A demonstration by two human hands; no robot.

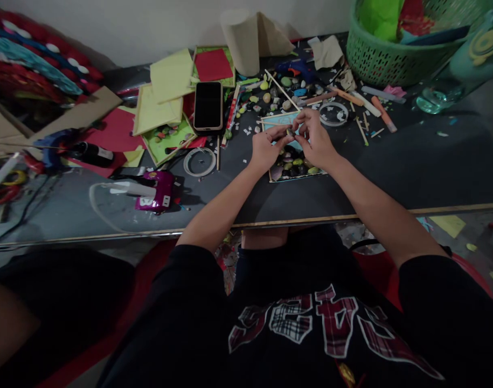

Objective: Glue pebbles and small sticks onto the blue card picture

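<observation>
Above a light-blue board (284, 119) edged with thin sticks, my two hands meet. Between the fingertips of my left hand (266, 145) and my right hand (317, 141) is a small dark and yellowish pebble (289, 132), partly covered by the fingers. Both hands are closed in a pinch on it. Dark, green and mauve pebbles (292, 164) cover the near part of the board, below my hands. My fingers hide much of the board's middle.
Loose pebbles (266, 97), sticks and scraps lie behind the board. To the left are a phone (208, 106), a tape roll (200, 161), framed boards (159, 113) and a purple power block (155, 191) with a cord. A green basket (383, 62) and bottle (452, 81) stand right.
</observation>
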